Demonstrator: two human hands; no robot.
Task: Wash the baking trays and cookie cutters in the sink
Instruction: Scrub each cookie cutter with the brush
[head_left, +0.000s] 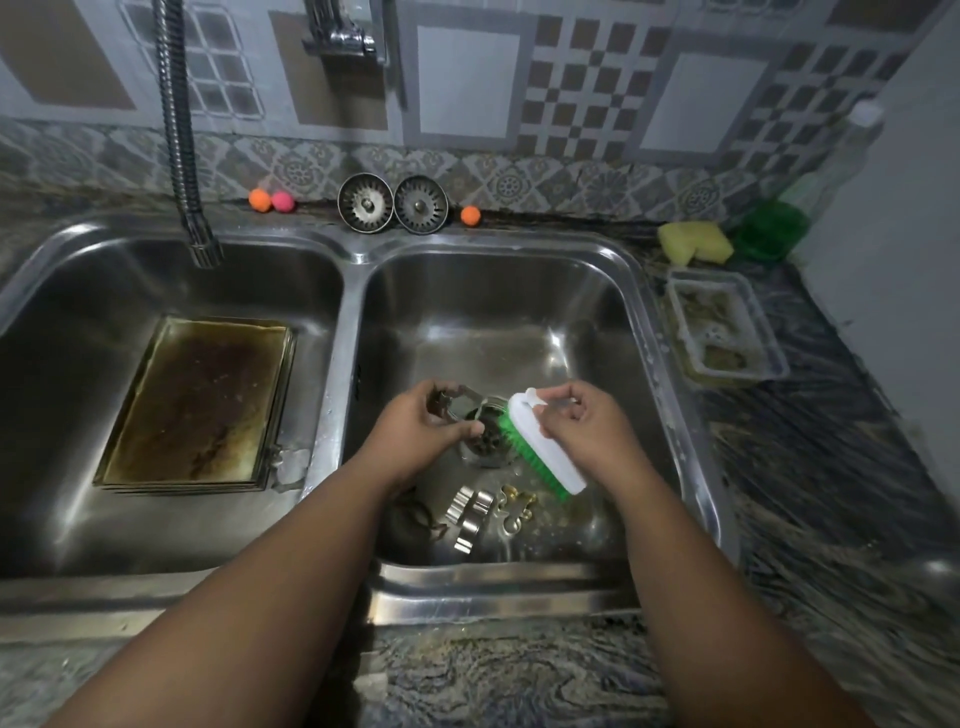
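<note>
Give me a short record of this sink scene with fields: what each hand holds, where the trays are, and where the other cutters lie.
left hand: pinches a metal cookie cutter over the drain of the right basin
right hand: grips a white brush, green bristles towards the cutter
baking trays: stacked, stained, flat in the left basin
other cutters: on the right basin floor
behind sink: two strainers
counter: yellow sponge

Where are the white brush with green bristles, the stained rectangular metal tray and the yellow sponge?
White brush with green bristles (549, 456): head view, white plastic back.
Stained rectangular metal tray (197, 405): head view, browned floor.
Yellow sponge (693, 240): head view, top face.
</note>
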